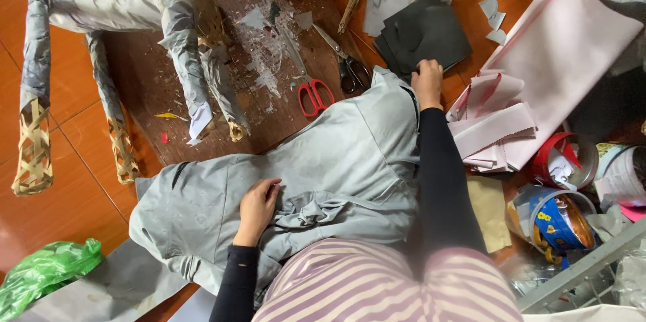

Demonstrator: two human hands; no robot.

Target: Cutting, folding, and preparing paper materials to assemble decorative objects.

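On the grey garment (336,160), the left hand (258,209) lies with fingers loosely curled, while the right hand (428,82) pinches its far edge beside the dark paper (427,36).

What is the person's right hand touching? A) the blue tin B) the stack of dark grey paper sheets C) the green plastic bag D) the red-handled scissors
B: the right hand rests on the edge of the stack of dark grey paper sheets, while the red-handled scissors lie apart to its left.

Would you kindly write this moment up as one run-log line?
left hand: rests on grey garment | right hand: touches dark paper stack | nearby: red-handled scissors, pink paper
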